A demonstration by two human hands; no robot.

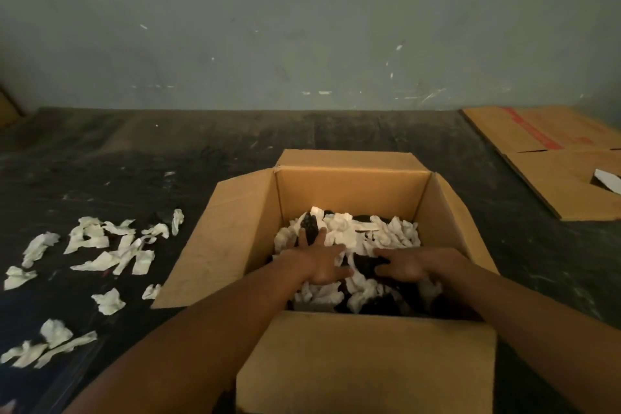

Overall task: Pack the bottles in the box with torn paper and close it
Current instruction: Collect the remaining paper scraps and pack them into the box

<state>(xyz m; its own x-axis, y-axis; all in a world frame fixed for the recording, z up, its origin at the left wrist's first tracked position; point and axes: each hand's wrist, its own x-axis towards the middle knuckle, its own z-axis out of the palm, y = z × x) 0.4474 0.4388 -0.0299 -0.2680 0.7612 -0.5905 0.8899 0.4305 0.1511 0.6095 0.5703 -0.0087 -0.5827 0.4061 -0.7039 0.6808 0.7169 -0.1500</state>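
On the far left, loose torn paper scraps lie scattered over the dark desk, some in a cluster near the box's left flap and others strewn toward the near edge. To their right stands the open cardboard box, its four flaps folded outward, filled with white torn paper around dark bottles that show only in parts between the pieces. The left hand reaches into the box with fingers spread and straight, palm down on the paper, fingertips touching the dark bottle near the left wall. Just beside it, the right hand lies likewise flat and spread wide, palm down, resting on paper and on a dark bottle between the two hands. Neither hand grips anything. Further right, well apart from the box, a flattened cardboard sheet with red printing lies on the desk, a white scrap on its right edge.
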